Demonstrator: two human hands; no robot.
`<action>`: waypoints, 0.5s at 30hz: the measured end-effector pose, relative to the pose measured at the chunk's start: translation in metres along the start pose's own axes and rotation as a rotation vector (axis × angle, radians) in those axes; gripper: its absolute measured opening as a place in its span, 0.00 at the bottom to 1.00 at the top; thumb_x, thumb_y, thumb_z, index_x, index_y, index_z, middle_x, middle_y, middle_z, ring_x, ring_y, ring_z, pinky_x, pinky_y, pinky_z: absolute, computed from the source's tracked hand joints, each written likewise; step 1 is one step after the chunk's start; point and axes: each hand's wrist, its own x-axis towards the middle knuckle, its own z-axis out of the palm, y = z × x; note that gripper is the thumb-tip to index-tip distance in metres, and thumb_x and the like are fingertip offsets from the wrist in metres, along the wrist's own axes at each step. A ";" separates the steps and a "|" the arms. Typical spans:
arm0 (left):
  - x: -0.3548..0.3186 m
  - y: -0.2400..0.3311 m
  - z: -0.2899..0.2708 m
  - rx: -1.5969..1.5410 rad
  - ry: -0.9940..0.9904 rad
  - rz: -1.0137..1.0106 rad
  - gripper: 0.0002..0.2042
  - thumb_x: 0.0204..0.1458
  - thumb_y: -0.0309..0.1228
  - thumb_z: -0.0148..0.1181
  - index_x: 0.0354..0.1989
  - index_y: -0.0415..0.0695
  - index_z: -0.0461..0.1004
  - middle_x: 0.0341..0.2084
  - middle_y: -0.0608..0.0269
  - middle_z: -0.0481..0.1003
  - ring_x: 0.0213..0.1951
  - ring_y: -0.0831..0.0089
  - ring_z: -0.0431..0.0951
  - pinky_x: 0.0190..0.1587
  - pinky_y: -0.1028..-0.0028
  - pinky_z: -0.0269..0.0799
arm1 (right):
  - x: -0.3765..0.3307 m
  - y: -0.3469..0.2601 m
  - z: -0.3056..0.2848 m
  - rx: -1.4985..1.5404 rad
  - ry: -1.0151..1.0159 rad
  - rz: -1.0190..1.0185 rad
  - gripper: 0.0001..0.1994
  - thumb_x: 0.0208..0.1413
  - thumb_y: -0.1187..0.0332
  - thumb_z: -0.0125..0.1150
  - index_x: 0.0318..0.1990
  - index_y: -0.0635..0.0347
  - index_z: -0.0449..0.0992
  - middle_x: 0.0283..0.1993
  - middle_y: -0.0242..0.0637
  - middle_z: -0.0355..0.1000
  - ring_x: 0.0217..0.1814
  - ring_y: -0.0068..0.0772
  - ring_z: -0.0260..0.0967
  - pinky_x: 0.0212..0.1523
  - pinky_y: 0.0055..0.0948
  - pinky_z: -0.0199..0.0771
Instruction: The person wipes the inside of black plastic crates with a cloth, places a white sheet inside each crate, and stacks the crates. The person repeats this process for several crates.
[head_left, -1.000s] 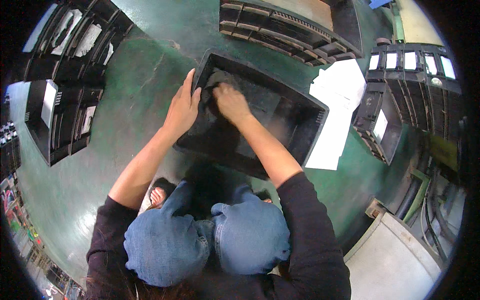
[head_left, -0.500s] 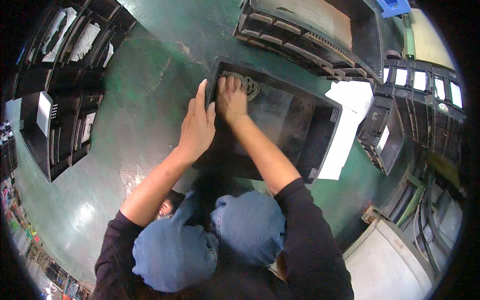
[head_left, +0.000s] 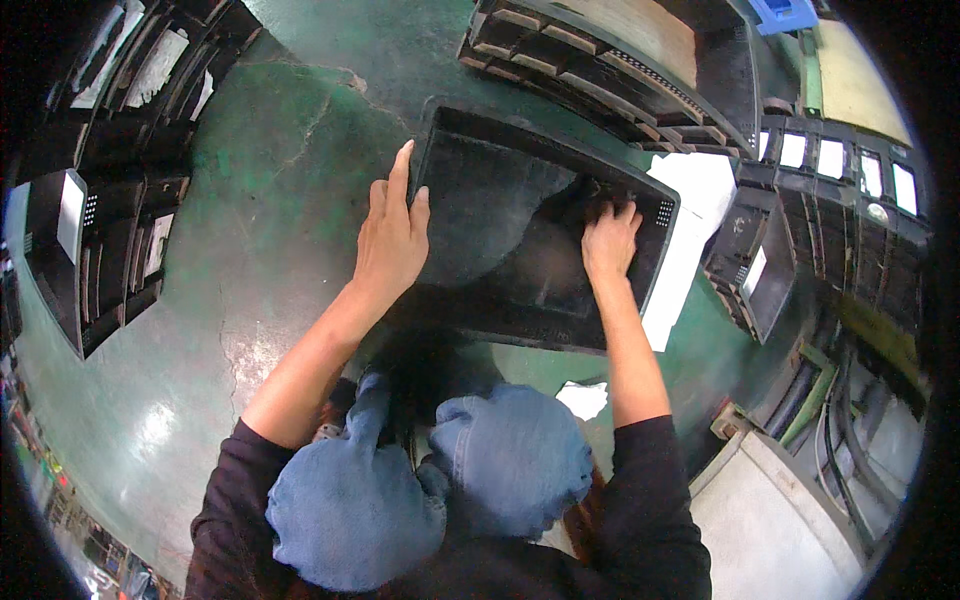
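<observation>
Two bare hands work at one black plastic crate point(head_left: 500, 215) that stands on the green floor point(head_left: 270, 200) just ahead of the person's blue-clad knees point(head_left: 430, 480). The crate is a shallow, open-topped rectangle with smooth dull walls, a dusty grey bloom over its bottom and a small perforated patch at the corner beyond the right hand. The left hand point(head_left: 392, 240) lies flat and open along the crate's left rim, fingers stretched forward and together, palm pressed on the edge. The right hand point(head_left: 608, 240) is inside the crate at its far right corner, fingers spread and pressed down on a dark cloth-like wad there; whether it grips that wad I cannot tell.

Left of the left hand the painted concrete is glossy, cracked and worn pale in patches, with open room out to a row of stacked black trays point(head_left: 110, 200) bearing white rectangular labels. Beyond both hands lies a larger ribbed black crate point(head_left: 610, 60), close to the near one's far rim. Right of the right hand a white sheet point(head_left: 690, 230) lies flat, touching the crate's side, and past it stand more black bins point(head_left: 760, 260) with white rectangular tags. A blue plastic piece point(head_left: 785, 12) sits at the far upper right.
</observation>
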 end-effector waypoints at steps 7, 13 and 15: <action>0.000 -0.007 0.005 0.020 0.019 0.052 0.24 0.63 0.36 0.41 0.67 0.51 0.49 0.38 0.44 0.65 0.39 0.46 0.69 0.43 0.56 0.66 | 0.006 -0.110 0.023 0.543 0.191 -0.397 0.14 0.43 0.73 0.58 0.41 0.63 0.75 0.50 0.53 0.66 0.51 0.57 0.64 0.49 0.46 0.70; 0.008 -0.009 0.007 -0.048 0.019 0.069 0.24 0.62 0.37 0.42 0.66 0.50 0.50 0.39 0.44 0.66 0.41 0.46 0.69 0.46 0.57 0.65 | 0.012 -0.164 0.028 0.652 0.159 -0.604 0.17 0.40 0.76 0.60 0.43 0.61 0.73 0.43 0.47 0.68 0.48 0.54 0.65 0.46 0.43 0.70; 0.010 -0.009 0.005 -0.036 0.042 0.053 0.24 0.62 0.37 0.41 0.67 0.51 0.50 0.39 0.44 0.66 0.42 0.47 0.69 0.47 0.57 0.65 | -0.009 -0.160 0.025 0.958 -0.483 -0.284 0.21 0.37 0.77 0.63 0.44 0.61 0.73 0.48 0.47 0.68 0.50 0.53 0.65 0.50 0.41 0.69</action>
